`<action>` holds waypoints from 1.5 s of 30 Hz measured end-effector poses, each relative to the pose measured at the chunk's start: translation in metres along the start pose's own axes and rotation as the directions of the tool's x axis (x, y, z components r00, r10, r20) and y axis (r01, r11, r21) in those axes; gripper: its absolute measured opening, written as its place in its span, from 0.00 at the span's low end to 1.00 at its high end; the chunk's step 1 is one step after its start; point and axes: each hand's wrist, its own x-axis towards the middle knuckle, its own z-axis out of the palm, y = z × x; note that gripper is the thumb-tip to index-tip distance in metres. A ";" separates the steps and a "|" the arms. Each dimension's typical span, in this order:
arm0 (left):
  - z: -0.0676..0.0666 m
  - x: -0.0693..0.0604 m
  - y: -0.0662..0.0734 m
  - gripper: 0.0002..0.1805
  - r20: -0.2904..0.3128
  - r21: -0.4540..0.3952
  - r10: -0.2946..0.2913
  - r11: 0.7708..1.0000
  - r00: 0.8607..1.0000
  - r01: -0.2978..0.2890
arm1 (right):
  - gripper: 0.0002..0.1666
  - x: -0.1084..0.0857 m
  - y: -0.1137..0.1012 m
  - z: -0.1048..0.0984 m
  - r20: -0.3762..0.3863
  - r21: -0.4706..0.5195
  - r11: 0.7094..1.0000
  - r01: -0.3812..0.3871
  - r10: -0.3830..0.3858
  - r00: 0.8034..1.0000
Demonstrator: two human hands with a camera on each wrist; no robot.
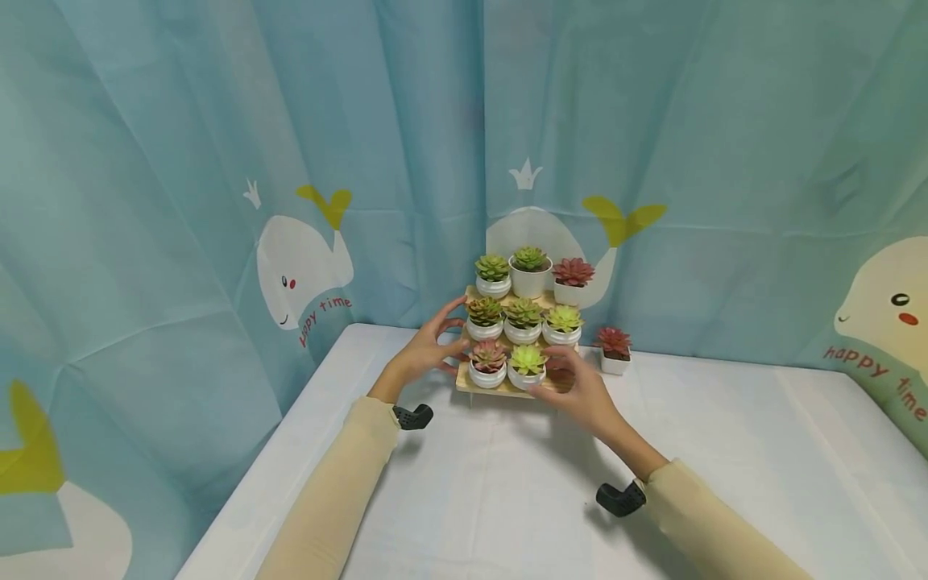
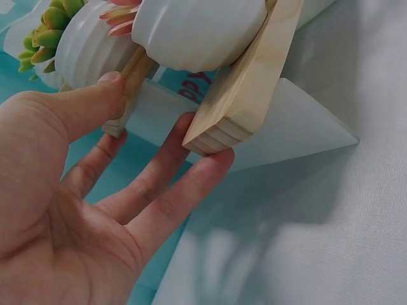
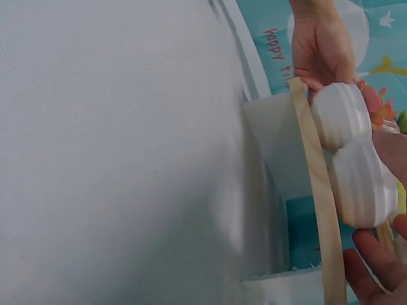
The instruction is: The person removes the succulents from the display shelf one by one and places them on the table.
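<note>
Left hand (image 1: 423,353), part-closed, pinches tiered wooden stand (image 2: 232,108); right hand (image 1: 583,393), curled, grips lime-green potted succulent (image 1: 527,361) on bottom tier (image 3: 322,190). Apparent step: seating pot. Next likely calls for red potted succulent (image 1: 615,345) on bench (image 1: 478,491).

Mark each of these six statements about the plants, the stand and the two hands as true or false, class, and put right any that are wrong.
1. The wooden stand has three tiers. True.
2. It carries ten potted plants. False: it carries eight.
3. The left hand touches the stand. True.
4. A lone red plant in a white pot is on the white table, to the right of the stand. True.
5. The right hand rests on the table, away from every pot. False: its thumb and fingers hold the pot of the light green plant on the lowest tier.
6. All plants on the stand are green. False: the top right one is dark red.
</note>
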 end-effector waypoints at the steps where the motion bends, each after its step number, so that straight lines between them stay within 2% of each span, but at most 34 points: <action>1: 0.000 0.000 0.000 0.43 0.001 0.000 0.000 1.000 1.000 0.000 | 0.37 0.001 0.000 0.001 -0.009 -0.014 1.000 -0.003 0.003 1.000; 7: -0.001 0.001 -0.001 0.43 -0.003 0.001 -0.002 1.000 1.000 0.002 | 0.38 0.003 0.001 0.008 -0.036 -0.072 0.997 -0.037 0.034 0.999; 20: -0.001 0.002 -0.002 0.43 -0.002 0.008 -0.004 1.000 1.000 0.004 | 0.36 0.005 0.000 0.015 -0.083 -0.148 0.988 -0.049 0.037 0.996; 34: 0.000 0.003 -0.001 0.43 0.001 -0.004 -0.002 1.000 1.000 0.002 | 0.34 0.005 -0.003 0.011 -0.069 -0.138 0.987 -0.082 0.073 0.995; 45: -0.001 0.001 -0.001 0.43 -0.002 0.008 -0.001 1.000 1.000 0.001 | 0.34 0.001 -0.008 0.003 -0.026 -0.154 0.987 -0.054 0.051 0.998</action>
